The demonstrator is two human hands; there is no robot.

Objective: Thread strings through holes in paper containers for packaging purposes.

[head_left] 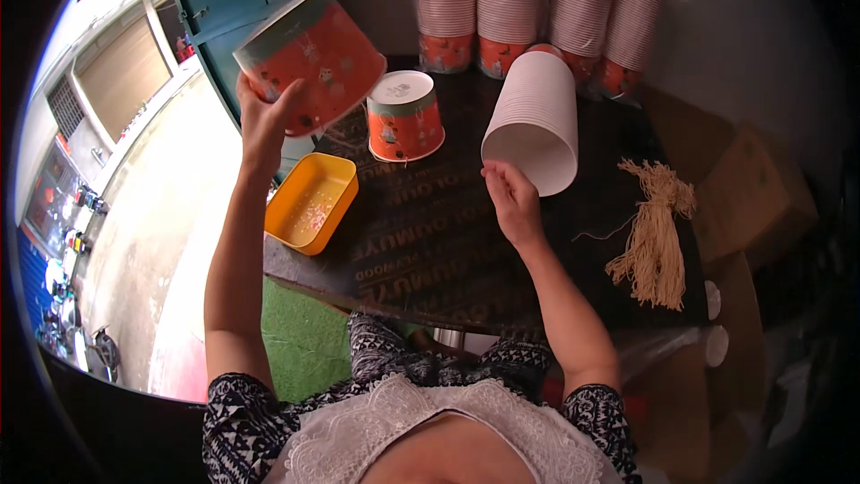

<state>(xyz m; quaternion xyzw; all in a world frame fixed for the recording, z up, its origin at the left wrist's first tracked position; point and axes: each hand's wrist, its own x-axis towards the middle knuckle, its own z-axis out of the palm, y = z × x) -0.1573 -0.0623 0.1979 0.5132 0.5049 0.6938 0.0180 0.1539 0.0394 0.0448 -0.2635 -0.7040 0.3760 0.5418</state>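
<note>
Raised at the upper left, my left hand (269,112) grips an orange paper bucket (327,67) with a green band, tilted and bottom up, thumb across its side. A matching paper bucket (405,125) stands upside down on the dark table, with thin string loops on its side. My right hand (514,206) is at the near rim of a nested stack of buckets (537,103), which lies on its side with a white opening toward me. Its fingers are curled together in a pinch; what is between them, if anything, is too small to see.
A yellow plastic tub (345,197) with small bits inside sits at the table's left edge. To the right lies a bundle of cream strings (658,246), one strand trailing off. Tall wrapped stacks of buckets (448,0) line the back. A cardboard box (752,188) is beyond the right edge.
</note>
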